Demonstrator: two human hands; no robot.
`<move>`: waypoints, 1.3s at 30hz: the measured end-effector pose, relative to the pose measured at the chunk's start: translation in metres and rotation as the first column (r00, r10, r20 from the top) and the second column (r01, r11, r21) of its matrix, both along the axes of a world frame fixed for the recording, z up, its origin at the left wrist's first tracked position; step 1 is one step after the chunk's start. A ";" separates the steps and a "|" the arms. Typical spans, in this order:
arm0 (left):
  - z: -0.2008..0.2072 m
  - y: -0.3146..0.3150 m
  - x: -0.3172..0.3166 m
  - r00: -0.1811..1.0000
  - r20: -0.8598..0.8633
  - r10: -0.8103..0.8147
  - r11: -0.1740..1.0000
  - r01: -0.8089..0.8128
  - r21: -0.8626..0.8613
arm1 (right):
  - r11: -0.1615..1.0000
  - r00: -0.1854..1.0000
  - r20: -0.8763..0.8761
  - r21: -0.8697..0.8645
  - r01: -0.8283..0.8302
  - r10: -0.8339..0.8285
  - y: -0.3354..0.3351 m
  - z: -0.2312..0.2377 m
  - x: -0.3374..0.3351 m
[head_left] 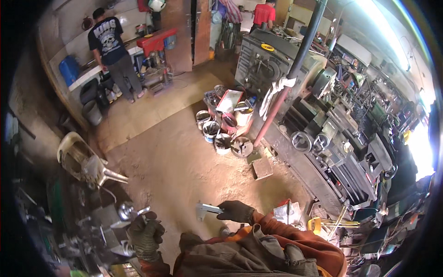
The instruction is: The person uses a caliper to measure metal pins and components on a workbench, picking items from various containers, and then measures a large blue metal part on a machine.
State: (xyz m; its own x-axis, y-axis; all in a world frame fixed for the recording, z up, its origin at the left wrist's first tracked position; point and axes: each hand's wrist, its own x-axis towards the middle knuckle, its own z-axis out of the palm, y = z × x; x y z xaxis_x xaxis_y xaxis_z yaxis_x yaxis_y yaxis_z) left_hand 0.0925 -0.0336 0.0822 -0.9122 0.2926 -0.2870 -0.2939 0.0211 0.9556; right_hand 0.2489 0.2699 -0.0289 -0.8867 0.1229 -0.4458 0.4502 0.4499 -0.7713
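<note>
While my right hand [236, 211] pinches the caliper [205, 210], left hand [145, 233] fists a metal part [138, 213] beside it, unmeasured yet.

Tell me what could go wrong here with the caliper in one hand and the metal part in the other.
The right hand grips the caliper only by one end, out over the dirt floor, so it could slip and drop. The left hand holds a shiny metal part in a bulky glove, which may blunt the feel.
</note>
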 end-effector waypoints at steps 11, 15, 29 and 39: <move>-0.083 0.113 -0.265 0.908 0.412 -0.078 0.944 -0.066 0.324 | 0.958 0.964 0.036 0.129 0.256 -0.262 0.108 -0.099 -0.143; -0.090 0.152 -0.368 0.973 0.188 -0.136 0.959 0.082 0.271 | 0.876 0.849 0.253 0.268 0.400 -0.465 0.154 -0.133 -0.169; -0.104 0.347 -0.738 0.844 0.453 -0.289 0.927 0.128 0.352 | 0.884 0.809 0.432 0.417 0.213 -0.399 0.361 -0.258 -0.409; -0.079 0.601 -0.968 0.942 0.270 -0.201 0.978 0.208 0.005 | 0.757 0.936 -0.051 0.574 0.312 -0.348 0.530 -0.148 -0.737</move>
